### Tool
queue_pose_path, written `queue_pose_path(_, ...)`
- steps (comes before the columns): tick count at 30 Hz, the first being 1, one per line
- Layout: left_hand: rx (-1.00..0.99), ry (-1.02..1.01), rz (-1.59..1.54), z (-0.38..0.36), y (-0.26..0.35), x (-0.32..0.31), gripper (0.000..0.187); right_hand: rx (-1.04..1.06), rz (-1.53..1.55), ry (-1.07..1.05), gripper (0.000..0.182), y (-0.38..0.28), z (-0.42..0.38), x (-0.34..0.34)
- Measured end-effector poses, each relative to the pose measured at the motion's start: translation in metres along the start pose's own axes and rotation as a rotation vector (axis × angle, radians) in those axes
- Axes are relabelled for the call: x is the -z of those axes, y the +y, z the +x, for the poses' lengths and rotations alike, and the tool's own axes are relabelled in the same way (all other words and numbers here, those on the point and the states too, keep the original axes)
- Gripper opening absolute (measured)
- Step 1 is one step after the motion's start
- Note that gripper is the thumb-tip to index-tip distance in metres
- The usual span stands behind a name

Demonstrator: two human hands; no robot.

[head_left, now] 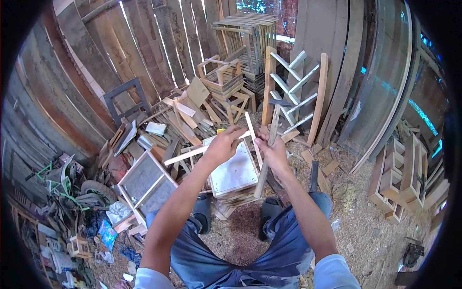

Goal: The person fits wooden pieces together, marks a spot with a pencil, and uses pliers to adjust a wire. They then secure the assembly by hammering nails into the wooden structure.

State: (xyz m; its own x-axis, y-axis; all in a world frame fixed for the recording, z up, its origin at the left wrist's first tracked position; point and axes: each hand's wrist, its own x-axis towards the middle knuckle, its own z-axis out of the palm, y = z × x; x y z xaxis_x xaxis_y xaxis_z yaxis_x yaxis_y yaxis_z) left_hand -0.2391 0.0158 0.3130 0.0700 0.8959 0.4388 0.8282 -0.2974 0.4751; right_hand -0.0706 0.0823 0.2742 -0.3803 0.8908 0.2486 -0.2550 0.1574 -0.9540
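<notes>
My left hand (224, 143) is closed on a thin pale wooden strip (187, 155) that slants down to the left. My right hand (273, 149) is closed around the handle of a hammer (262, 179), whose dark head points up and away from me. A second pale strip (253, 132) stands between both hands and meets the first one near my fingertips. Below the hands, a white-topped wooden stool or box (234, 171) rests between my feet. Exactly which fingers touch the second strip is hard to make out.
Scrap wood (180, 115) is heaped ahead, with a slatted frame (296, 91) leaning behind it. A framed panel (147, 183) leans at the left of my legs. Wooden frames (399, 176) stand at the right. A dark-handled tool (314, 176) is by my right knee.
</notes>
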Motion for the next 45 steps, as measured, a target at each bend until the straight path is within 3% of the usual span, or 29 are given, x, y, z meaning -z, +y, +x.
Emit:
queue_pose_path(5, -0.052, -0.088, 0.027, 0.003, 0.002, 0.012, 0.037, -0.073, -0.096, -0.013, 0.018, 0.017, 0.010, 0.005)
queue_pose_path(11, -0.080, -0.090, 0.019, -0.003, 0.010, 0.021, 0.037, 0.053, 0.016, -0.101, 0.024, -0.005, 0.007, -0.008)
queue_pose_path(14, -0.064, -0.049, -0.052, -0.007, 0.004, 0.021, 0.035, -0.074, 0.089, -0.149, 0.024, -0.010, 0.003, -0.009)
queue_pose_path(18, -0.067, -0.063, -0.109, -0.009, -0.002, 0.019, 0.033, -0.044, 0.037, -0.163, 0.029, -0.010, 0.002, -0.008)
queue_pose_path(25, -0.135, -0.025, -0.041, -0.010, -0.011, 0.005, 0.032, -0.175, -0.027, -0.170, 0.038, -0.001, 0.005, 0.001)
queue_pose_path(28, -0.155, -0.025, 0.004, -0.009, -0.011, 0.002, 0.032, -0.103, -0.086, -0.131, 0.039, 0.017, 0.010, 0.004)
queue_pose_path(31, -0.141, -0.041, -0.006, -0.008, -0.008, 0.002, 0.032, -0.198, -0.070, -0.154, 0.040, 0.009, 0.008, 0.007)
queue_pose_path(35, -0.144, -0.040, -0.006, -0.009, -0.008, -0.002, 0.033, -0.179, -0.120, -0.092, 0.034, -0.006, 0.000, 0.002)
queue_pose_path(38, -0.197, -0.083, 0.172, -0.006, -0.016, -0.015, 0.036, -0.198, -0.082, -0.115, 0.027, 0.023, 0.004, 0.009)
queue_pose_path(45, 0.073, -0.288, 0.021, -0.018, -0.035, -0.055, 0.049, -0.379, -0.295, -0.144, 0.023, 0.038, -0.004, 0.023)
